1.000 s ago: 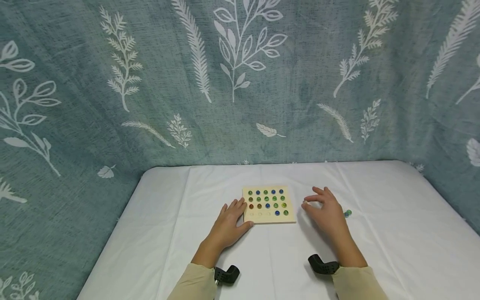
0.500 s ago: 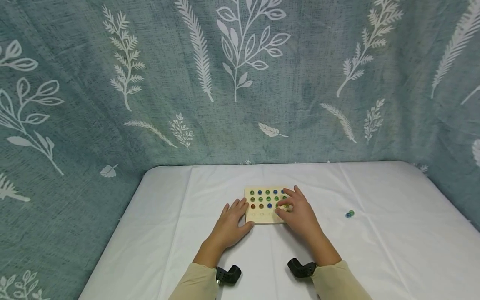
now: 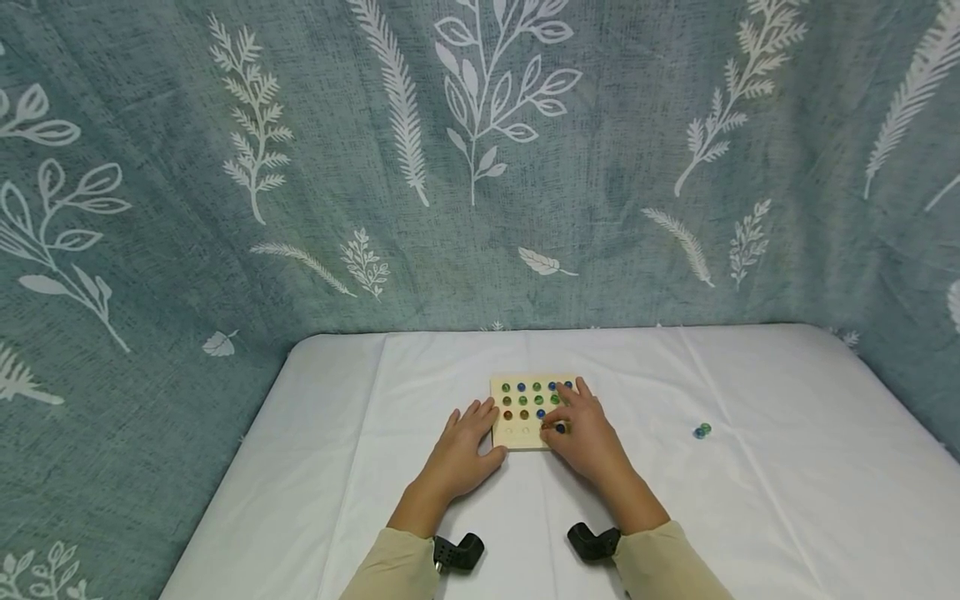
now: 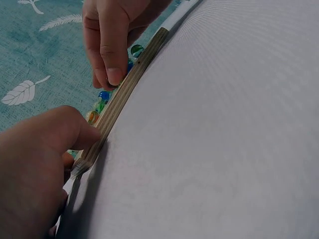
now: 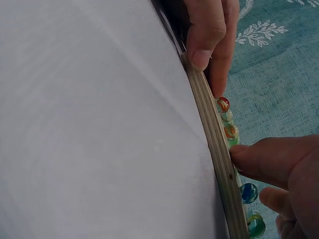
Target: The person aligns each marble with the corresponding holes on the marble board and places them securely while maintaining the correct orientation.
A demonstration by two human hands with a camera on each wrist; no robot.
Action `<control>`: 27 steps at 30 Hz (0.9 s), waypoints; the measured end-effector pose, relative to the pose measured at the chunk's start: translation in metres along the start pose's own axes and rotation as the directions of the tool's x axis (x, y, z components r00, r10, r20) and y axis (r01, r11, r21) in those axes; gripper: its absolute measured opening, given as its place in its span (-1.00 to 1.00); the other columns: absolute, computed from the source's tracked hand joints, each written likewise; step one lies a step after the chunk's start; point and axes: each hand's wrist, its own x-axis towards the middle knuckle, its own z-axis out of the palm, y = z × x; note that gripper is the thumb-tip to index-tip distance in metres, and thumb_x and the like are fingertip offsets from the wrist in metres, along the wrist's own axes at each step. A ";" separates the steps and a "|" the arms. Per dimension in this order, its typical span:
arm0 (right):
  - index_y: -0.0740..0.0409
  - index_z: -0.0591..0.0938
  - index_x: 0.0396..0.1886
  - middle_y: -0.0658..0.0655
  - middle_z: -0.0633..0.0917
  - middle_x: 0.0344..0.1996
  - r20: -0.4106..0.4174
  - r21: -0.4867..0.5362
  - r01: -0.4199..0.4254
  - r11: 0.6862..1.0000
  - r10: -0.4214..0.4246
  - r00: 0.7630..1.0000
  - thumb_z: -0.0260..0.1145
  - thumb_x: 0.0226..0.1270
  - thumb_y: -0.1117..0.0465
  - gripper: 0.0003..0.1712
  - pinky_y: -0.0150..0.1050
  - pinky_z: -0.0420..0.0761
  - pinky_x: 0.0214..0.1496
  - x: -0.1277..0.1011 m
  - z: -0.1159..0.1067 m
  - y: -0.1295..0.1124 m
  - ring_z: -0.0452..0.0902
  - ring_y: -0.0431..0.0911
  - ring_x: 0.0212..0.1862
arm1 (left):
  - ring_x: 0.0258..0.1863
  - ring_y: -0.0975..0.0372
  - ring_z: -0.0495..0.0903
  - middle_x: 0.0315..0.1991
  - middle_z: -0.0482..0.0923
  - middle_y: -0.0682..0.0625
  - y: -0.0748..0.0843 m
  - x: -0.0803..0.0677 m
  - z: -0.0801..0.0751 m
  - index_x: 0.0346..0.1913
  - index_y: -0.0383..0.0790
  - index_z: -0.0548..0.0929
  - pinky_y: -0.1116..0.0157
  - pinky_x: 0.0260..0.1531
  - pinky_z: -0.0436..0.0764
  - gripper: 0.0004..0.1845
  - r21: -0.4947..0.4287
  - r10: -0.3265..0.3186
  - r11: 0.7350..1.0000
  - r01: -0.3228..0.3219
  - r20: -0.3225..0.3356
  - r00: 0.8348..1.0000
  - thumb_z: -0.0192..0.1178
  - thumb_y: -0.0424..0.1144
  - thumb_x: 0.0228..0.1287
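Observation:
A pale wooden board (image 3: 517,442) holding rows of glass marbles lies on the white cloth. My left hand (image 3: 462,450) rests at its left side, fingers straight over the edge and thumb (image 5: 201,59) against the near edge. Over the nearest row, my right hand (image 3: 588,429) pinches a marble (image 4: 112,85) between thumb and index finger, its other fingers spread. That marble is mostly covered by the fingertips, and its colour is hard to tell. Beside the right hand, a blue marble (image 5: 248,193) and a green marble (image 5: 256,226) sit on the board.
Two loose marbles (image 3: 702,431), one blue and one green, lie on the white cloth (image 3: 750,500) to the right. A teal leaf-patterned curtain (image 3: 480,250) hangs behind the table. Each wrist carries a black camera mount (image 3: 459,552).
My right hand has moved left from beside the board to its nearest row, carrying the pinched marble. My left hand stays at the board's left edge.

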 end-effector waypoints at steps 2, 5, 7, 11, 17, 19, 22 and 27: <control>0.02 0.80 -0.35 0.27 0.36 0.43 -0.002 -0.011 0.004 1.000 -0.004 1.000 0.51 0.12 0.16 -0.91 0.37 0.01 0.50 -0.001 0.001 0.000 -0.14 0.29 0.56 | 0.54 0.14 0.09 0.52 0.17 0.07 0.000 0.000 0.000 0.47 -0.12 0.33 0.01 0.57 -0.02 -0.29 0.003 0.005 1.000 -0.005 0.001 1.000 0.13 0.02 0.28; 0.01 0.80 -0.36 0.27 0.36 0.43 -0.003 -0.015 0.005 1.000 -0.005 1.000 0.51 0.12 0.15 -0.91 0.36 -0.01 0.52 -0.001 0.001 0.000 -0.14 0.29 0.56 | 0.55 0.14 0.08 0.53 0.17 0.07 0.000 -0.001 0.000 0.48 -0.11 0.31 0.01 0.57 -0.02 -0.28 0.008 0.007 1.000 -0.007 0.006 1.000 0.12 0.04 0.29; 0.00 0.80 -0.36 0.26 0.35 0.44 -0.004 -0.012 0.002 1.000 -0.002 1.000 0.51 0.11 0.15 -0.91 0.36 -0.01 0.52 -0.001 0.002 0.000 -0.15 0.29 0.56 | 0.55 0.14 0.08 0.53 0.16 0.07 0.000 -0.001 -0.001 0.49 -0.11 0.30 0.00 0.57 -0.02 -0.28 0.008 0.008 1.000 -0.008 0.008 1.000 0.12 0.05 0.30; 0.00 0.80 -0.35 0.25 0.35 0.44 -0.001 -0.009 -0.004 1.000 0.004 1.000 0.51 0.11 0.15 -0.90 0.36 0.00 0.51 -0.001 0.002 0.000 -0.15 0.28 0.56 | 0.55 0.13 0.07 0.53 0.15 0.06 0.001 -0.001 -0.001 0.49 -0.10 0.29 -0.01 0.57 -0.02 -0.28 0.014 0.005 1.000 -0.005 0.010 1.000 0.12 0.05 0.31; 0.07 0.81 -0.27 0.26 0.36 0.43 0.006 0.004 -0.009 1.000 0.009 1.000 0.50 0.11 0.15 -0.82 0.36 0.04 0.51 -0.001 -0.006 0.000 -0.13 0.28 0.56 | 0.54 0.13 0.08 0.53 0.16 0.06 0.002 -0.001 -0.002 0.49 -0.10 0.30 0.00 0.57 -0.01 -0.28 0.024 0.003 1.000 -0.003 0.005 1.000 0.13 0.05 0.31; 0.10 0.80 -0.22 0.25 0.36 0.43 0.007 0.021 -0.014 1.000 0.014 1.000 0.49 0.12 0.15 -0.78 0.38 0.08 0.48 -0.002 -0.012 0.002 -0.14 0.28 0.56 | 0.54 0.12 0.09 0.53 0.17 0.05 0.003 -0.001 -0.001 0.49 -0.11 0.31 -0.01 0.56 0.00 -0.28 0.024 0.004 1.000 -0.004 0.001 1.000 0.13 0.04 0.31; 0.13 0.79 -0.18 0.25 0.34 0.45 0.007 0.043 -0.025 0.999 0.025 1.000 0.46 0.16 0.15 -0.75 0.42 0.11 0.45 -0.004 -0.021 0.007 -0.16 0.29 0.56 | 0.54 0.12 0.09 0.52 0.17 0.05 0.003 -0.001 -0.001 0.48 -0.11 0.31 0.00 0.57 -0.01 -0.28 0.022 0.002 1.000 -0.002 -0.002 1.000 0.13 0.04 0.30; 0.17 0.77 -0.12 0.26 0.31 0.46 0.013 0.056 -0.067 0.996 0.066 0.998 0.40 0.23 0.14 -0.73 0.43 0.07 0.45 -0.008 -0.038 0.022 -0.18 0.29 0.56 | 0.55 0.12 0.08 0.52 0.17 0.05 0.003 -0.001 -0.002 0.48 -0.13 0.32 0.00 0.57 -0.02 -0.28 0.012 -0.001 1.000 0.001 0.003 1.000 0.14 0.03 0.30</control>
